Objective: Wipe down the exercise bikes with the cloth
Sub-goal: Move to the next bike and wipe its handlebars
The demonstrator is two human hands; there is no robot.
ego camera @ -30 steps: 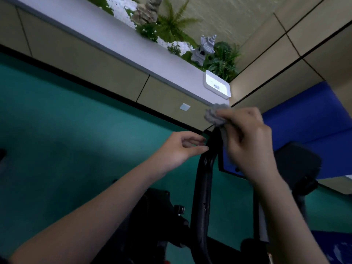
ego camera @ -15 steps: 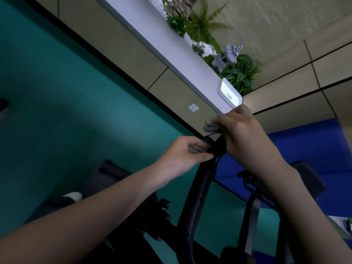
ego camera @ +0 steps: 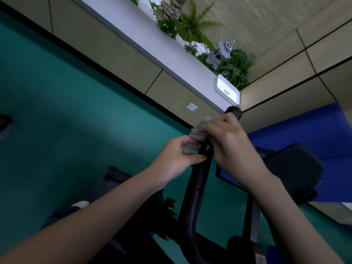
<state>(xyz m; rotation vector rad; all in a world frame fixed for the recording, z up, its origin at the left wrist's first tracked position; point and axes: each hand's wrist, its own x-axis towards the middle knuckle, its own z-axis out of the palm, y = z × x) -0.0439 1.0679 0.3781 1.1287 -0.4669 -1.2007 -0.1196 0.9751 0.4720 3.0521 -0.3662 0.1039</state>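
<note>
A grey cloth is gripped by the right hand and pressed against the black handlebar, just below its rounded end. Directly underneath, the handlebar is pinched by the left hand, above a green floor.

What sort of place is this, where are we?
Probably a gym or fitness room: a black exercise-bike handlebar rises in front with a grey cloth held against it, and the teal floor looks like sports flooring, with a blue mat beyond.

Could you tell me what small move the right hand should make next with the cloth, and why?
Probably slide the right hand and grey cloth up the handlebar to its uncovered tip, since the left hand pinches the bar just below.
</note>
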